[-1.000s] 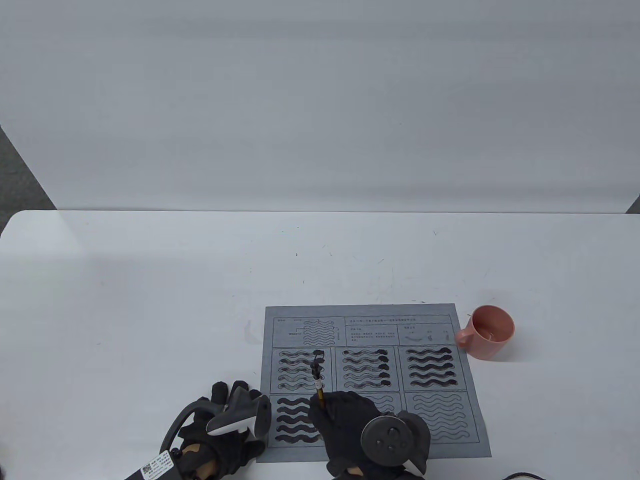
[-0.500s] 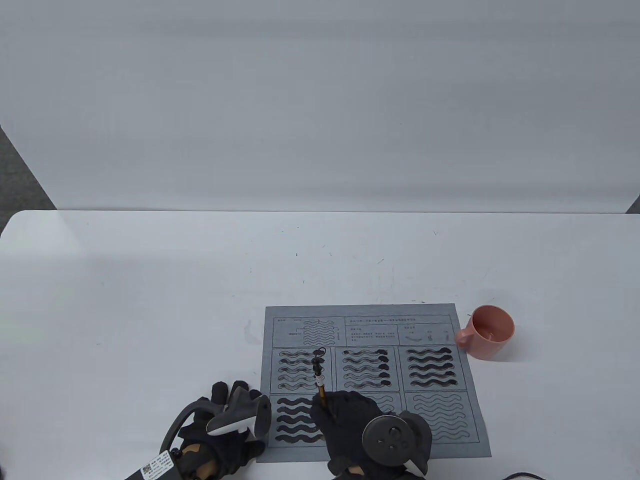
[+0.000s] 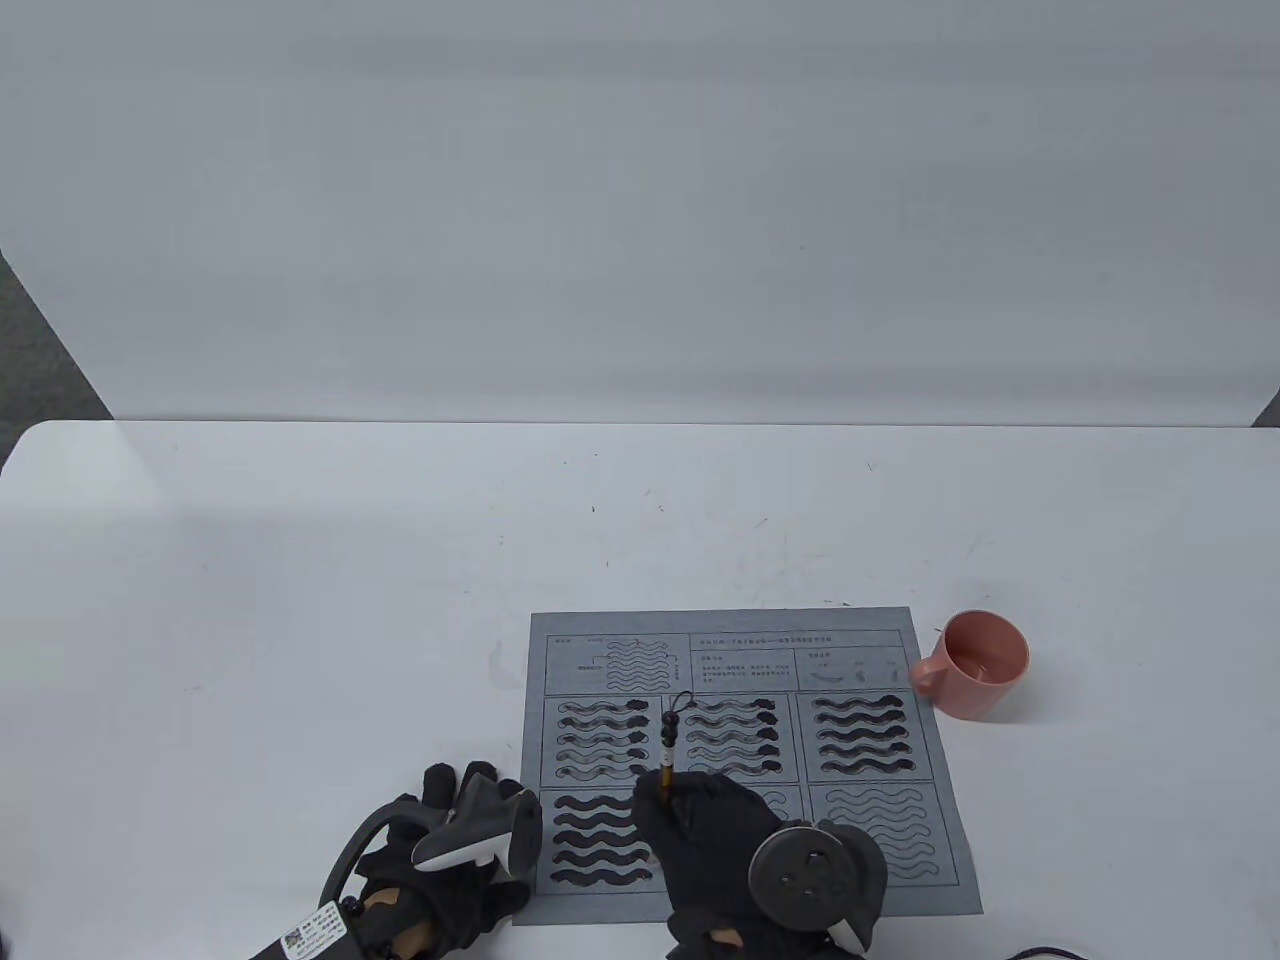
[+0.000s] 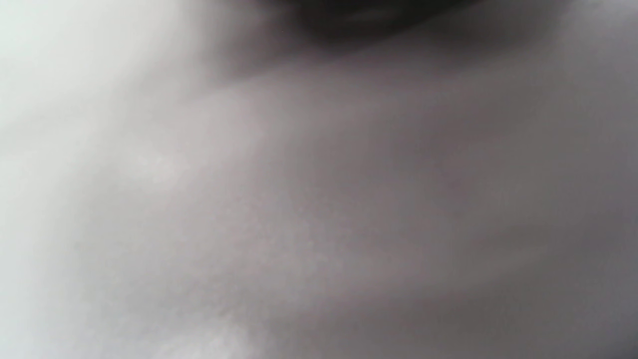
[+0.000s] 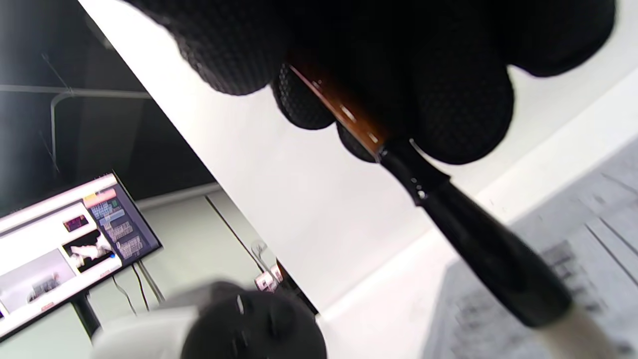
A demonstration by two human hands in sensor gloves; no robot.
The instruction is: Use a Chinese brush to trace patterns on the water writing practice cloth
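Grey cloth [image 3: 745, 760], thin and limp, lies flat on the white table [image 3: 300, 600] at about 5 o'clock from the table's middle, printed with 6 panels of wave outlines. 4 panels look darkened with wet strokes, while the lower middle and lower right ones appear untraced. Being so soft, it will probably crease or creep under a dragging tip, so it wants pinning at an edge. The left hand [image 3: 450, 850] rests at the cloth's 8 o'clock corner; whether its fingers press the fabric I cannot tell, and the left wrist view is only blur.

The brush [image 3: 668, 745] is a slim, stiff, light stick with a cord loop at its far end, leaning toward 12 o'clock. The right hand [image 3: 720, 840] grips it, fingers wrapped closed around the brown shaft just above the black ferrule [image 5: 478, 244] in the right wrist view. That hold seems sensible: firm enough to steer, light enough to spare the soft, wet hairs.

A pink mug [image 3: 975, 665] stands just beside the cloth's 2 o'clock corner.
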